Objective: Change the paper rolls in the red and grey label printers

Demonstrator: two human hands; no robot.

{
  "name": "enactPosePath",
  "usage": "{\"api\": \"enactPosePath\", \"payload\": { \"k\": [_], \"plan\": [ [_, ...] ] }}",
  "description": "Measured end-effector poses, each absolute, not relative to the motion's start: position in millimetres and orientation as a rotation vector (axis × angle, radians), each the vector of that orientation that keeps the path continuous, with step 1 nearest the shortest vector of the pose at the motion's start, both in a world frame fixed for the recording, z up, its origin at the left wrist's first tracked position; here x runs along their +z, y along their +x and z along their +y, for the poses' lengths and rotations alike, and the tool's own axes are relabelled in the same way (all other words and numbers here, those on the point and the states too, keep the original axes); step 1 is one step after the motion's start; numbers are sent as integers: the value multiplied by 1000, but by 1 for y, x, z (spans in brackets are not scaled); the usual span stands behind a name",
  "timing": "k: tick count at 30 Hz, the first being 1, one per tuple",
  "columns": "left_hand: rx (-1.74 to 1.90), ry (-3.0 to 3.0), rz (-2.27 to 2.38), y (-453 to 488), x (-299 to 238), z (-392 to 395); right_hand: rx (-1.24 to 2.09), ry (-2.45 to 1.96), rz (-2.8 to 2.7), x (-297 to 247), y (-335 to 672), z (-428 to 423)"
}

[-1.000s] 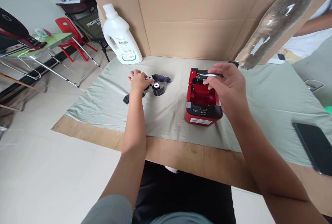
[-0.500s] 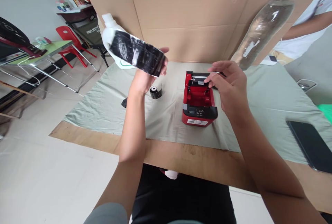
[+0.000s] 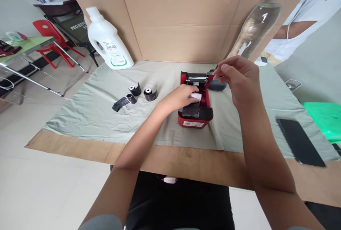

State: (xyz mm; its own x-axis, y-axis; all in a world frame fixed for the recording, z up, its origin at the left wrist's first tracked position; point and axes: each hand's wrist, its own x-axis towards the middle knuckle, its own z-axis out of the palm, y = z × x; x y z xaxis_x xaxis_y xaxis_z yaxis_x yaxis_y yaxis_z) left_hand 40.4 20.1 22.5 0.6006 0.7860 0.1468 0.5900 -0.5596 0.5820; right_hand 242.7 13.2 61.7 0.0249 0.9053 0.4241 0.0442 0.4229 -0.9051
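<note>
A small red-and-black label printer stands with its lid tipped back and its inside showing. My left hand reaches into it, fingers closed around a paper roll with a white side. From that roll a dark printed strip hangs over the printer's front edge. My right hand is raised at the printer's right, its fingers pinched near the open lid. What they hold, if anything, I cannot make out. Left of the printer lie two dark paper rolls and a smaller roll with a crumpled tail.
A white detergent jug and a clear bottle with a blue cap stand before a cardboard panel. A phone lies at the right, near a green bag. Beyond the panel, a person in white is partly visible.
My left hand has come down and right from in front of the jug, bringing the dark strip into the printer. My right hand stays beside the lid. The view has shifted slightly right.
</note>
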Motion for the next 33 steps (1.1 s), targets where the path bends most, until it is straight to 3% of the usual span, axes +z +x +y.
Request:
{"api": "enactPosePath", "payload": {
  "k": [11, 19, 27, 33],
  "plan": [
    [424, 2306, 1231, 54, 5, 26, 834, -960, -1420, 57, 234, 16],
    [288, 2288, 1132, 48, 22, 22, 517, -1068, -1431, 18, 247, 53],
    [300, 2272, 1076, 18, 73, -17, 785, -1114, -1455, 11, 240, 58],
    [483, 2433, 1247, 9, 76, -22, 1001, -1227, -1732, 27, 247, 40]
  ]
}}
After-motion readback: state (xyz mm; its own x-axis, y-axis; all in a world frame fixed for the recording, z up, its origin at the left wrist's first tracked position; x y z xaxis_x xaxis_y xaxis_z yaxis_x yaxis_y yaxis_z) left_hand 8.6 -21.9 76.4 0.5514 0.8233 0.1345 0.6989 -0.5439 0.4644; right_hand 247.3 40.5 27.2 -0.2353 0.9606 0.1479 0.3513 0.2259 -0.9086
